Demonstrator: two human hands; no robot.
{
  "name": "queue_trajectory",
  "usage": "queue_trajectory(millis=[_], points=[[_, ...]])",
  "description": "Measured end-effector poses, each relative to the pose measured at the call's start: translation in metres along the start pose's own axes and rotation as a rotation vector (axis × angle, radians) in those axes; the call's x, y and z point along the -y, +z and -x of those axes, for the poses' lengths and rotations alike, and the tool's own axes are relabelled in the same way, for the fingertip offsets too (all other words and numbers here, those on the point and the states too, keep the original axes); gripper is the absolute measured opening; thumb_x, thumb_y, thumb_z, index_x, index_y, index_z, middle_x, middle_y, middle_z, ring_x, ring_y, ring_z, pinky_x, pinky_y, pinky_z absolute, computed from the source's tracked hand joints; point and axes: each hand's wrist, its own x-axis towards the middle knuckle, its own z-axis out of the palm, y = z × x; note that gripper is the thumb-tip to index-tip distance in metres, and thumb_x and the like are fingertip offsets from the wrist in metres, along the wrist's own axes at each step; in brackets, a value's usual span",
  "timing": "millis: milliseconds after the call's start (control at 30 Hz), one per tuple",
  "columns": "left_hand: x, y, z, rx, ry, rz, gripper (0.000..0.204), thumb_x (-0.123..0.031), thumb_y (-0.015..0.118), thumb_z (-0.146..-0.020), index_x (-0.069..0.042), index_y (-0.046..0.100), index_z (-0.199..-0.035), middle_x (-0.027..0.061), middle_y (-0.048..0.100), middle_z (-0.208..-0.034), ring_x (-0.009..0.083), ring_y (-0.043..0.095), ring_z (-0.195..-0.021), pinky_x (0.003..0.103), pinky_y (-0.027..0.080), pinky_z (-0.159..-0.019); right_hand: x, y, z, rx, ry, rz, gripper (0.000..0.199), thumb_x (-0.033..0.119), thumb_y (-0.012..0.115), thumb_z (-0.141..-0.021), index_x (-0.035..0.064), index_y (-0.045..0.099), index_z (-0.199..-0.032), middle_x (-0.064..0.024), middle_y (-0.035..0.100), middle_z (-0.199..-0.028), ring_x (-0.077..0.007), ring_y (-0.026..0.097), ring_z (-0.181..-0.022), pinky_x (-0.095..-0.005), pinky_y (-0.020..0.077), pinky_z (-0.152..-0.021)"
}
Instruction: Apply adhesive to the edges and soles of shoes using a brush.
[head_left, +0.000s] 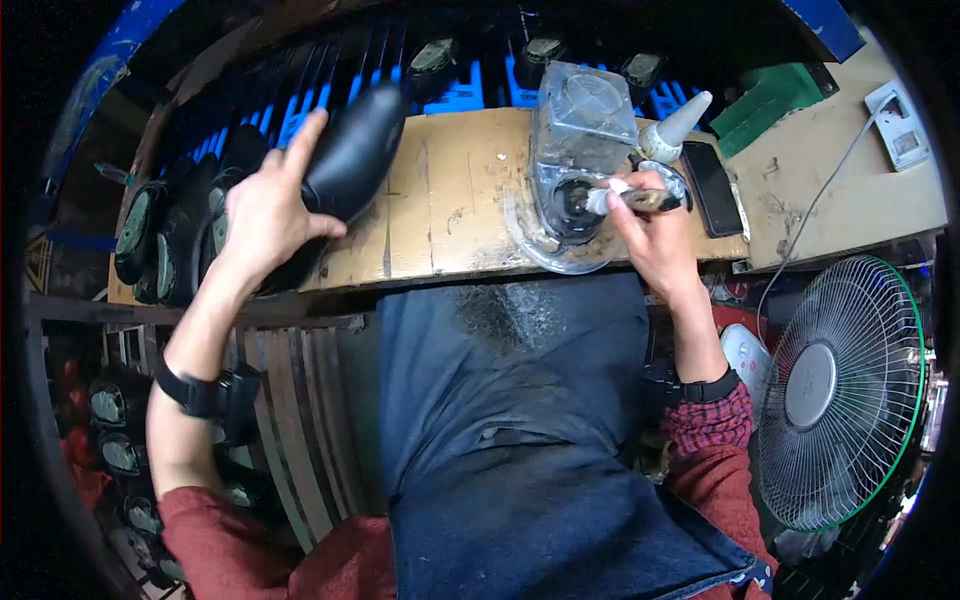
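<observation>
My left hand [268, 212] is around one end of a smooth black shoe [358, 150], thumb and forefinger on either side of it. The shoe is tilted over the left part of the bench and slightly blurred. My right hand [655, 232] pinches a brush [648, 201] with a dark handle and whitish patches. Its tip points left, over the mouth of a round black pot [573, 232]. A grimy clear block-shaped container [588, 120] stands right behind the pot. Whether the bristles touch anything inside the pot is hard to see.
Several dark shoes [145, 235] stand at the bench's left end. A white nozzle bottle [676, 128] and a phone [712, 190] lie right of the pot. A fan [840, 390] stands near my right arm. Behind the wooden bench top [440, 190] is a blue slatted rack [455, 95].
</observation>
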Motion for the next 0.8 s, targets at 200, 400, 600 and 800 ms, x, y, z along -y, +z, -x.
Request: queue_trajectory(millis=[200,400,600,800], points=[[-0.029,0.038,0.052,-0.500,0.134,0.581,0.079,-0.013,0.077,-0.067,-0.005,0.036,-0.134,0.0203,0.058,-0.115,0.0349,0.061,-0.101,0.037,0.049,-0.088,-0.011,0.016,0.033,-0.331,0.287,-0.479,0.010,0.010,0.053,-0.096,0.0005,0.050,-0.098,-0.0094,0.062,-0.088,-0.0122,0.062,-0.069,-0.0242,0.0520,-0.062],[-0.072,0.100,0.104,-0.660,0.408,0.542,0.039,0.007,0.060,-0.079,-0.003,0.048,-0.114,0.0184,0.056,-0.116,0.0408,0.058,-0.107,0.048,0.050,-0.091,0.026,0.042,0.036,-0.193,0.400,-0.867,0.011,0.010,0.048,-0.097,-0.0006,0.050,-0.097,-0.0124,0.064,-0.082,-0.0153,0.064,-0.065,-0.0226,0.0535,-0.056],[-0.070,0.102,0.112,-0.609,0.440,0.509,0.032,0.006,0.061,-0.079,-0.004,0.048,-0.107,0.0178,0.056,-0.117,0.0401,0.059,-0.107,0.050,0.051,-0.089,0.055,0.102,-0.029,0.019,0.406,-0.919,0.018,0.015,0.056,-0.095,-0.0024,0.053,-0.094,-0.0098,0.064,-0.076,-0.0118,0.063,-0.061,-0.0221,0.0501,-0.052],[-0.071,0.107,0.111,-0.637,0.440,0.496,0.019,0.007,0.059,-0.079,-0.001,0.049,-0.093,0.0175,0.059,-0.114,0.0398,0.060,-0.105,0.052,0.052,-0.088,0.080,0.089,-0.013,0.134,0.585,-0.790,0.017,0.016,0.058,-0.090,0.0001,0.055,-0.083,-0.0058,0.063,-0.066,-0.0084,0.057,-0.048,-0.0222,0.0446,-0.043]])
